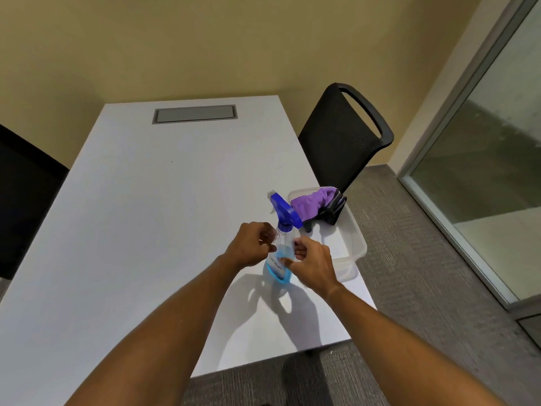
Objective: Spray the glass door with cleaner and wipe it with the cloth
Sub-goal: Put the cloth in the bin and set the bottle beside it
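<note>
A clear spray bottle (pixel 282 244) with blue liquid and a blue trigger head stands on the white table (pixel 146 200) near its right edge. My left hand (pixel 251 244) is at the bottle's left side and my right hand (pixel 314 263) at its right side, both with curled fingers close to or touching the bottle's body; a firm grip cannot be made out. Behind the bottle a purple cloth (pixel 313 202) lies in a clear plastic tub (pixel 355 244), next to a black item (pixel 332 210). The glass door (pixel 491 159) is at the far right.
A black mesh chair (pixel 342 136) stands at the table's right side, between the table and the glass. Another dark chair (pixel 23 194) is at the left edge. A grey cable hatch (pixel 194 114) sits in the tabletop near the yellow wall. Grey carpet covers the floor.
</note>
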